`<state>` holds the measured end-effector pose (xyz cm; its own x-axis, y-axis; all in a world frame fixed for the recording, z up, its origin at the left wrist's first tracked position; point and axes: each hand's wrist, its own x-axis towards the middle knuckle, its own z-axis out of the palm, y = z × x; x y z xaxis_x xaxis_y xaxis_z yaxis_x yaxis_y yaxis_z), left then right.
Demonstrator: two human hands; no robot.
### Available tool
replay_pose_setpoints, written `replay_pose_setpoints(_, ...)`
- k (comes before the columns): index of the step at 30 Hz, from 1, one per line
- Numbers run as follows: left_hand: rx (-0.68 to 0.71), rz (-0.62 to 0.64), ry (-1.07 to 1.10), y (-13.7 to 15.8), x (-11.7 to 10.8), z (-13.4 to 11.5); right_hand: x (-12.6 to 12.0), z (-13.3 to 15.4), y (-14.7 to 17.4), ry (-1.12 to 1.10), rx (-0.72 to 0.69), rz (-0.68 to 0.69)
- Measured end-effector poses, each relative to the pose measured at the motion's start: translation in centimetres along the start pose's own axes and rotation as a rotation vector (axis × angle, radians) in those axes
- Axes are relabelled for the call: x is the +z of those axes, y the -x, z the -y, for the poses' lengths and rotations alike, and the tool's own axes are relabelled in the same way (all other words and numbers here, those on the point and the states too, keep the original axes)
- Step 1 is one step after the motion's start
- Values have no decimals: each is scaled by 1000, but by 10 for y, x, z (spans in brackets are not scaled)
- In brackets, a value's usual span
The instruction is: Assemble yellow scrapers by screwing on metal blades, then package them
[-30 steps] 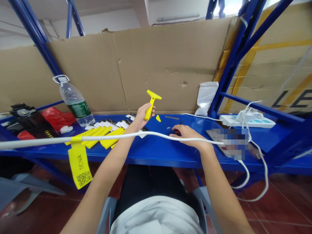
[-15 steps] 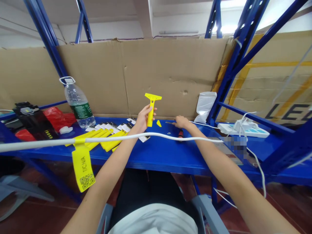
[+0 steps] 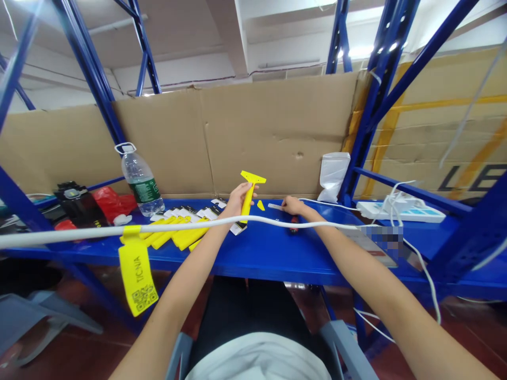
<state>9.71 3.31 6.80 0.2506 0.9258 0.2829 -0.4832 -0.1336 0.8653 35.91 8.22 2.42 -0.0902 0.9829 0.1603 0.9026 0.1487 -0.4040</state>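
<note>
My left hand [image 3: 238, 200] is closed around the handle of a yellow T-shaped scraper [image 3: 248, 203], held tilted above the bench with its wide head up. My right hand [image 3: 293, 205] pinches the right end of a thin, flat silver blade [image 3: 274, 206] close to the bench top. Between the hands lies a small yellow plastic piece [image 3: 260, 205]. Just below my right hand is a red and black screwdriver [image 3: 293, 224], partly behind the white cable. Tiny metal bits [image 3: 277, 220], too small to name, lie near the blade.
Several yellow scraper handles [image 3: 190, 235] and black-and-white cards lie left on the blue bench [image 3: 253, 258]. A water bottle [image 3: 143, 182] stands behind them. A white cable [image 3: 206, 224] crosses in front of my forearms. Right are a white pouch [image 3: 333, 177] and a power strip [image 3: 400, 212].
The scraper has tilted further and its head sits lower and slightly to the right in view. More of the silver blade shows beside my right hand. The camera has tipped upward a little.
</note>
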Motion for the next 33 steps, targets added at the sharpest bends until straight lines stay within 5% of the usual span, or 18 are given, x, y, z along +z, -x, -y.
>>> replay_pose_setpoints(4, -12, 7, -26, 0, 0, -1, 0, 5, 2, -132, 27, -26)
replay_pose_setpoints(15, -52, 23, -62, -4, -2, 6, -9, 41, 10, -818, -123, -459)
replay_pose_setpoints(23, -97, 59, -166, -4, -2, 15, -6, 50, 15, -1061, -203, -423)
replay_pose_setpoints(33, -156, 83, -298, -3, -1, 19, 2, 55, 18, -1108, -279, -389)
